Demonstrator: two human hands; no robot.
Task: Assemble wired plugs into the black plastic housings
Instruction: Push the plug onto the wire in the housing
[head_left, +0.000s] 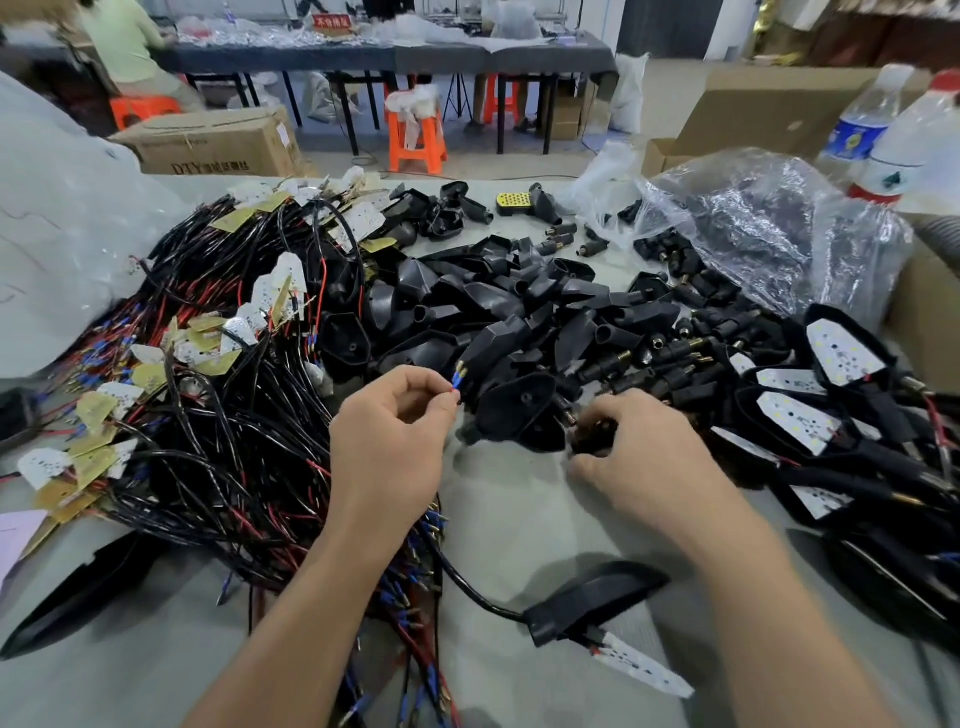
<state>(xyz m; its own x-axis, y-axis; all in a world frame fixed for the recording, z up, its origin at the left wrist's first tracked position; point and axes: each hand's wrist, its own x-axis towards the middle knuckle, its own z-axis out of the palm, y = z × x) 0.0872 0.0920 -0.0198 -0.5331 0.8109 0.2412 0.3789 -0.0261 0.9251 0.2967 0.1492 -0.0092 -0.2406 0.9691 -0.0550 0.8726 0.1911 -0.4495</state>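
Note:
My left hand (392, 441) pinches the blue and brass ends of a wired plug (457, 378) between thumb and fingertips, held up just in front of the heap of black plastic housings (498, 312). My right hand (641, 457) curls its fingers round a small black plug piece (595, 434) at the near edge of that heap, beside one housing (514, 410). A housing with a cable and a white LED board (592, 608) lies near my right forearm.
A tangle of black and red wires with LED boards (208, 364) fills the left. Assembled housings (841, 410) lie at the right. A plastic bag of parts (753, 218), two water bottles (883, 130) and cardboard boxes (218, 140) stand behind.

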